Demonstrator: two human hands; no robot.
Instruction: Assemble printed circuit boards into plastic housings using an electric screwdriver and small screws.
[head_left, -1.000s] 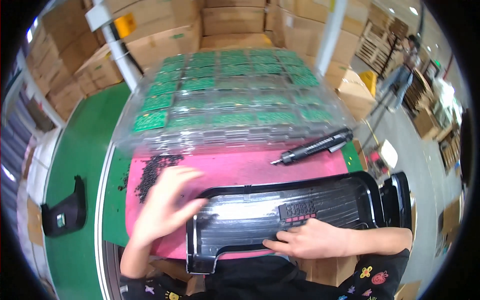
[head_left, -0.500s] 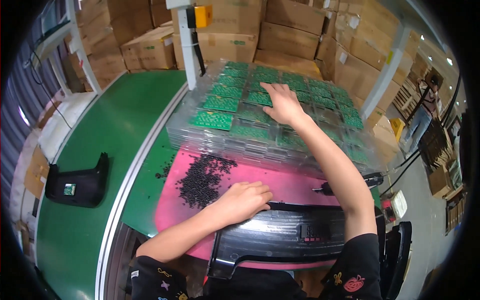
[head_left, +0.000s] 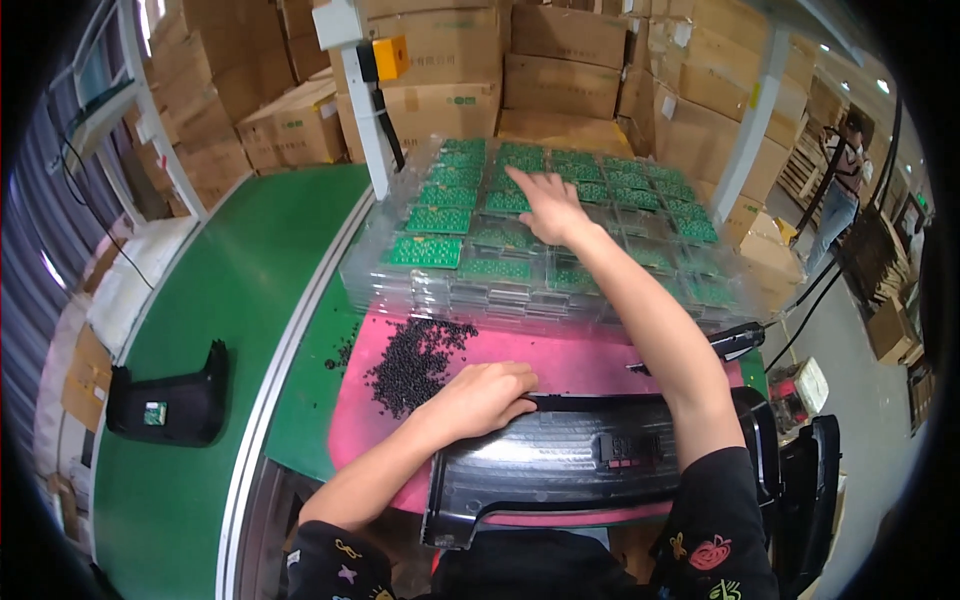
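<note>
My left hand point(head_left: 487, 398) rests with curled fingers on the far rim of a curved black plastic housing point(head_left: 560, 465), gripping it near its left end. This housing lies in front of me on a pink mat point(head_left: 500, 345). Farther off, my right hand point(head_left: 552, 207) reaches over green circuit boards point(head_left: 425, 250) laid in rows in stacked clear plastic trays point(head_left: 460, 290). Its fingers are stretched out and the thumb stands apart, with nothing visibly held. A pile of small black screws or similar parts point(head_left: 410, 365) spreads over the mat to the left of my left hand.
A black electric screwdriver point(head_left: 738, 342) lies right of my right forearm. On the green conveyor point(head_left: 265, 240) at left sits another black housing point(head_left: 170, 400) carrying a small board. More black housings point(head_left: 820, 480) stand at right. Cardboard boxes point(head_left: 430, 110) rise behind; a person point(head_left: 840, 190) stands far right.
The view has shifted slightly. My right hand stays over the boards, moved little, with its fingers still stretched. My left hand keeps its place on the housing's rim.
</note>
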